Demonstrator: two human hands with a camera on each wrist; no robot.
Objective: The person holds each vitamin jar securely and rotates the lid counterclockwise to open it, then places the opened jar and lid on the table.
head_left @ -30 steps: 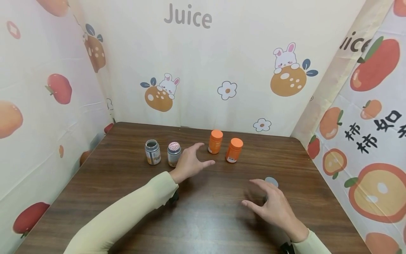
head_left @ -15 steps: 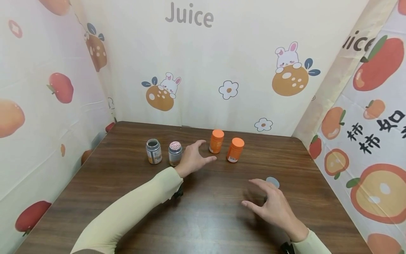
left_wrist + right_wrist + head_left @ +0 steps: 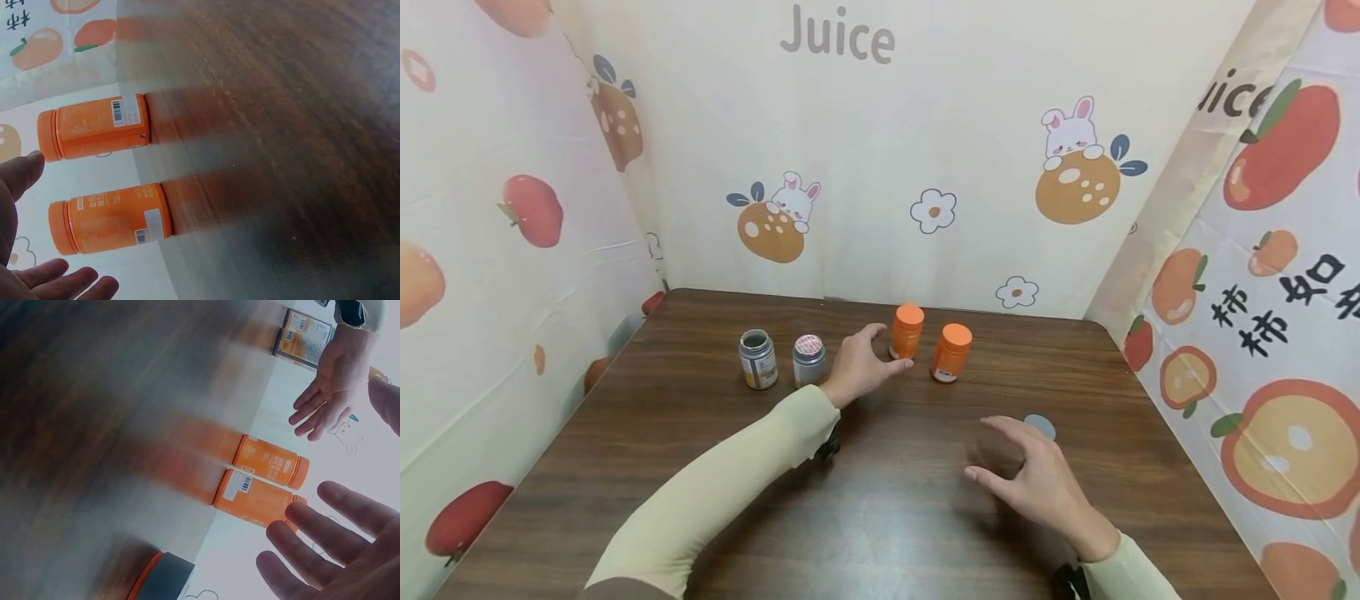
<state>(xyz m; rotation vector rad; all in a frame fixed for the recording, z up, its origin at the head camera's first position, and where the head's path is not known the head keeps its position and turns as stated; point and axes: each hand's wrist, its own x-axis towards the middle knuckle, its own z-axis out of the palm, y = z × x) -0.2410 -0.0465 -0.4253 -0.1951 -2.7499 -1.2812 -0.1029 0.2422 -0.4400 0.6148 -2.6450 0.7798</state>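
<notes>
Two orange lidded bottles stand upright at the back middle of the table: a left orange bottle and a right orange bottle. My left hand reaches close to the left one, thumb and fingers spread apart. In the left wrist view a gap shows between the fingers and the nearer bottle. My right hand hovers over the table at the right, fingers spread and holding nothing. Beside it shows a round grey top; the right wrist view shows a grey item with an orange edge.
Left of my left hand stand a lidless open grey jar and a grey jar with a pink-patterned top. The wooden table meets a printed curtain at the back, with more curtains at both sides.
My left hand has moved to the right, away from the grey jar and closer to the left orange bottle. The right hand stays nearly in place, and the view shifts slightly.
</notes>
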